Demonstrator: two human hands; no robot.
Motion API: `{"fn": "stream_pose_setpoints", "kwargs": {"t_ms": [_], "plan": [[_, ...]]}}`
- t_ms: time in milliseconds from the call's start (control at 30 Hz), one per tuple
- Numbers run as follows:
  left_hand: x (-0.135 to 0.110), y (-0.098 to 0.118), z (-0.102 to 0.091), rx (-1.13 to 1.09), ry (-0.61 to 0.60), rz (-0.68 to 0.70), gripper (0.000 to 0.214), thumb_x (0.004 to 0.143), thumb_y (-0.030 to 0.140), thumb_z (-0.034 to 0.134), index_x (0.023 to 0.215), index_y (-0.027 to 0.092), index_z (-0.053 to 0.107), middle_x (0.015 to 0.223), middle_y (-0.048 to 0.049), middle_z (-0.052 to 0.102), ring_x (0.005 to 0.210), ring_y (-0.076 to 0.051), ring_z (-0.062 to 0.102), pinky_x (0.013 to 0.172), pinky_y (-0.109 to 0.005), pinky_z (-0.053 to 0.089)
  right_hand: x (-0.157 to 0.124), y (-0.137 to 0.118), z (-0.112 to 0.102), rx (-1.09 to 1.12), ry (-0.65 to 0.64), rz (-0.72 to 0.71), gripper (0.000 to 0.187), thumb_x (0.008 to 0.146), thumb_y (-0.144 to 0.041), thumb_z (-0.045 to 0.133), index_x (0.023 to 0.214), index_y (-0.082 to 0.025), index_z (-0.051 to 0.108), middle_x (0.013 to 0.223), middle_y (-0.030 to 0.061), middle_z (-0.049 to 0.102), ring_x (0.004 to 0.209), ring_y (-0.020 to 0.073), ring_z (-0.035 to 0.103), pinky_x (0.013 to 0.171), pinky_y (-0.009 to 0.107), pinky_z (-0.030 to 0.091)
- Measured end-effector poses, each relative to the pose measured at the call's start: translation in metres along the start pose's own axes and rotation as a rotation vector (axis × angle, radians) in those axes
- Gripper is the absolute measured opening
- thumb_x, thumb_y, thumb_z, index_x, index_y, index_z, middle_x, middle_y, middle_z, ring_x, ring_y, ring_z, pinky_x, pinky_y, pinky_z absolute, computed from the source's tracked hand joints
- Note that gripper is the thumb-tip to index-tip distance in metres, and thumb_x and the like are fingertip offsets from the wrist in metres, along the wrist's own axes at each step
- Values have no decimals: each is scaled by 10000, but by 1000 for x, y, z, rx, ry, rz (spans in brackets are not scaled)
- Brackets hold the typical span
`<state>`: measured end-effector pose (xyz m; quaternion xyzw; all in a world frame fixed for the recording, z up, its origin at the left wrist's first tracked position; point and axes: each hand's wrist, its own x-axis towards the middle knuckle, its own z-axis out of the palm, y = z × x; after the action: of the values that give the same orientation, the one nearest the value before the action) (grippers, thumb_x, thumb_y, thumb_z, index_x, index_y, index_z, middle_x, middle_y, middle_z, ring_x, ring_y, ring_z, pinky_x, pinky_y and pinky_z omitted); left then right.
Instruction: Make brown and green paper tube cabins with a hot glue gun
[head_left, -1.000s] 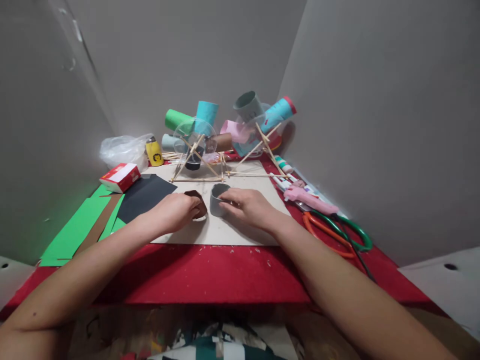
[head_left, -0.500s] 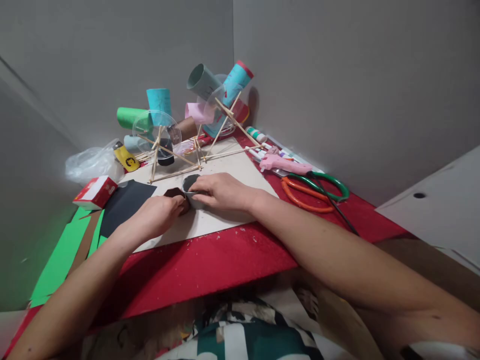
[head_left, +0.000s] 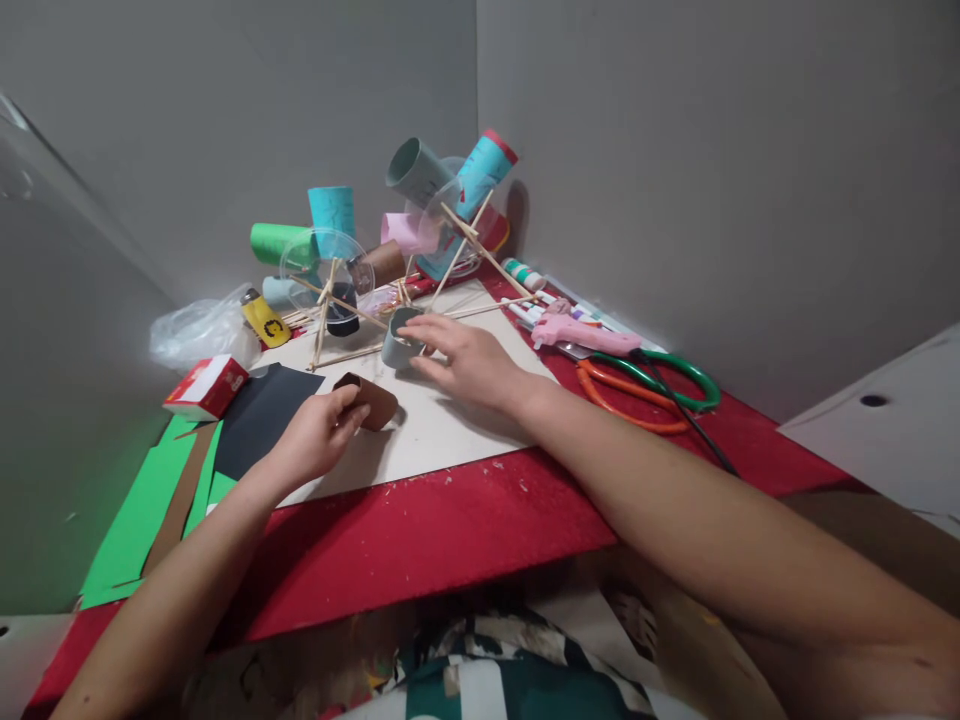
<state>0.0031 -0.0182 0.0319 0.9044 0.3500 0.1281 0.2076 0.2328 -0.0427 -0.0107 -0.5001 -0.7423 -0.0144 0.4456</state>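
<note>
within board (head_left: 431, 435) edges, space parts brown tube (head_left: 377, 402) from grey tube (head_left: 393, 350)

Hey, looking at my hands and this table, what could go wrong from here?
The brown paper tube might crease if your left hand pinches harder, since its wall looks thin.

Your right hand, at the gray paper tube, could bump the nearby stick frame.

The black cord runs toward your right forearm and may snag.
</note>
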Motion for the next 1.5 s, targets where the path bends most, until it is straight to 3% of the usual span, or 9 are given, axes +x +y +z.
{"fn": "stream_pose_setpoints", "kwargs": {"t_ms": [67,167,267,367,467,700,933,1167,1500], "plan": [[-4,-2,1,-373,29,-25,247,892,346,512,958,137,627,870,-63,684,762,-173,623,701,-278,479,1,-2,-2,77,129,7,280,850,-164,562,1115,-185,650,1217,106,636,1054,223,605,838,350,481],[-11,-2,4,-787,106,-132,315,828,391,632,1011,136,648,913,-66,714,785,-182,665,734,-293,527,2,-14,-4,259,190,71,162,861,-233,545,836,-164,690,819,59,700,735,172,626,662,295,479],[-17,-3,10,-1000,233,-199,321,782,386,699,998,151,666,930,-56,724,786,-176,678,715,-283,550,0,-33,-2,532,28,251,294,850,-345,560,632,-161,631,533,-12,578,479,104,512,490,239,398],[-23,-5,17,-1108,285,-220,307,791,373,697,1017,167,674,955,-56,725,795,-169,677,681,-266,555,-3,-47,4,750,-223,391,368,830,-467,569,650,-156,645,474,-25,548,409,84,466,417,214,336],[-27,-6,25,-1153,321,-219,291,820,364,669,1030,163,677,980,-68,721,822,-171,671,678,-257,557,-6,-52,13,841,-342,471,389,806,-522,586,665,-162,631,449,-35,532,372,73,426,384,204,289],[-33,-5,35,-1183,329,-240,326,810,366,681,1041,136,678,995,-87,709,830,-179,653,683,-281,575,-11,-52,24,946,-436,575,343,750,-476,668,633,-166,578,458,-65,492,372,50,343,379,204,231],[-38,-5,33,-1159,281,-185,353,813,372,675,1105,173,680,1080,-88,689,886,-192,644,677,-272,575,-13,-50,25,961,-396,644,336,717,-481,706,724,-153,634,454,-70,482,387,53,323,396,209,197],[-36,-10,28,-1192,346,-199,421,852,486,583,1024,128,724,1003,-121,707,877,-206,647,679,-286,569,-12,-42,24,1015,-334,656,328,679,-470,746,702,-158,646,535,-55,504,430,59,360,424,214,207],[-37,-10,28,-1075,348,-214,333,733,456,712,758,125,738,699,-25,640,618,-116,551,635,-265,543,-13,-42,25,1056,-363,692,302,675,-448,763,722,-166,667,545,-52,497,434,60,362,420,199,252]]}}
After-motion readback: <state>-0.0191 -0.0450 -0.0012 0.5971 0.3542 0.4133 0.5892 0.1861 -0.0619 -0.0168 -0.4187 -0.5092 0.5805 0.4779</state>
